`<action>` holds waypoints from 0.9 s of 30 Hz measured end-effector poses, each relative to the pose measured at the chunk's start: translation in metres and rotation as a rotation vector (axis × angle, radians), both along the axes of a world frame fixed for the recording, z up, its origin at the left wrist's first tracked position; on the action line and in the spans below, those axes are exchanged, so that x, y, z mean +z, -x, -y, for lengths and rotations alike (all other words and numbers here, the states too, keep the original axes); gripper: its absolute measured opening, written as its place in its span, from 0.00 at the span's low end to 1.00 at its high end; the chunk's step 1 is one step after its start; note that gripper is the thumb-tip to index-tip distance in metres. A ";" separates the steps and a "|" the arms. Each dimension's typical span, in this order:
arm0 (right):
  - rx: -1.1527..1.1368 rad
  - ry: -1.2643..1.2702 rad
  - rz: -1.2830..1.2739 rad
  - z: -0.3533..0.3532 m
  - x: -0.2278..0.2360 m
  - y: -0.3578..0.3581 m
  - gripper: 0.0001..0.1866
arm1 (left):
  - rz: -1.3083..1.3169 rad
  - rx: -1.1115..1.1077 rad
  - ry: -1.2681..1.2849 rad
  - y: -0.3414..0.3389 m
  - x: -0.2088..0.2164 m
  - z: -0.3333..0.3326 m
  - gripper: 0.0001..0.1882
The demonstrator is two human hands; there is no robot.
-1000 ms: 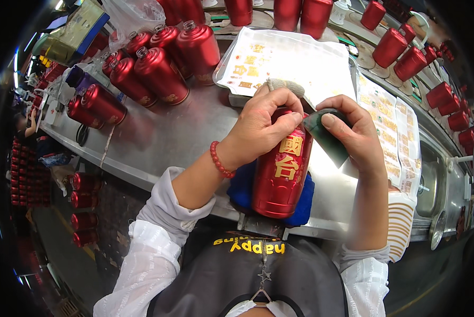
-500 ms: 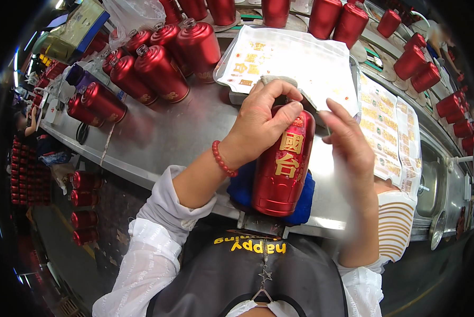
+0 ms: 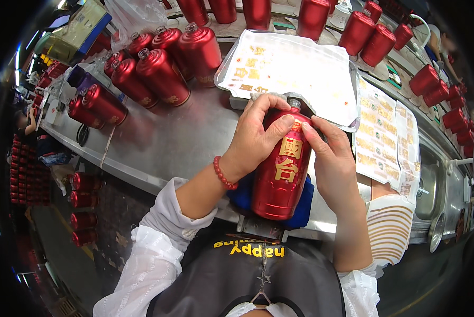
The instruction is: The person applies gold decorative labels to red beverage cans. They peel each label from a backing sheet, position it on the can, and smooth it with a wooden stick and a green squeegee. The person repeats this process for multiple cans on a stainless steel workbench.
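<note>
A glossy red bottle [image 3: 273, 198] with large gold characters lies tilted in front of me, its clear glass neck pointing away. Its lower end rests on a blue cloth [image 3: 303, 208]. My left hand [image 3: 252, 134] grips the bottle's shoulder from the left, thumb pressed on the front near the small gold emblem [image 3: 297, 126]. From the right, my right hand [image 3: 334, 161] also holds the shoulder, its thumb beside that emblem and its fingers curled around the side. Past the neck is a tray [image 3: 224, 68] bearing a white sheet [image 3: 305, 74] with gold decals.
Several red bottles [image 3: 165, 79] stand on the metal table [image 3: 157, 140] at left. More red bottles [image 3: 361, 31] line the far conveyor [image 3: 326, 39]. Right of the tray lie printed decal sheets [image 3: 379, 137], a stack of brown-striped white sheets [image 3: 387, 227] and a metal sink [image 3: 432, 182].
My right hand has moved left onto the bottle's shoulder and closed there. My left hand keeps its hold. Bottles on the far conveyor have shifted.
</note>
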State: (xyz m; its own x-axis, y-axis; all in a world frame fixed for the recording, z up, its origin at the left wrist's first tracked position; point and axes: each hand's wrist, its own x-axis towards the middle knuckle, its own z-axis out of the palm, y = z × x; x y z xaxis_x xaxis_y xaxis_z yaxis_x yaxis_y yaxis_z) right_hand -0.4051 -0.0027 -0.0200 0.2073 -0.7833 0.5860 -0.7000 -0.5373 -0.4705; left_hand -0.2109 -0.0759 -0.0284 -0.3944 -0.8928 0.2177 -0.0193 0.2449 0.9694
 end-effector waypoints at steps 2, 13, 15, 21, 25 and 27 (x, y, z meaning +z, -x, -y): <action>0.000 0.001 -0.022 -0.001 0.004 0.000 0.33 | -0.021 -0.009 -0.003 0.000 0.000 0.000 0.17; -0.003 -0.103 0.101 -0.001 -0.001 -0.003 0.33 | 0.061 0.029 0.062 0.003 0.004 0.000 0.15; 0.000 -0.106 0.117 -0.001 -0.001 -0.003 0.33 | 0.046 0.023 0.044 0.003 0.004 -0.001 0.15; -0.004 0.002 0.005 0.002 0.000 0.001 0.33 | 0.019 0.022 -0.008 0.004 0.006 -0.001 0.15; 0.005 -0.004 -0.005 0.002 0.003 0.001 0.33 | 0.087 0.058 0.095 0.007 0.006 0.003 0.13; 0.009 0.000 -0.011 0.001 0.004 0.001 0.33 | 0.101 0.071 0.133 0.007 0.006 0.003 0.13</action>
State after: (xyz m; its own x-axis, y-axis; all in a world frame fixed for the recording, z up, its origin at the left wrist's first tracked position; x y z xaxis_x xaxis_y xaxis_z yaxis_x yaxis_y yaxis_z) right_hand -0.4062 -0.0038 -0.0159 0.2208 -0.7813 0.5838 -0.7004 -0.5436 -0.4625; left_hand -0.2180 -0.0794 -0.0229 -0.3573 -0.8852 0.2981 -0.1370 0.3654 0.9207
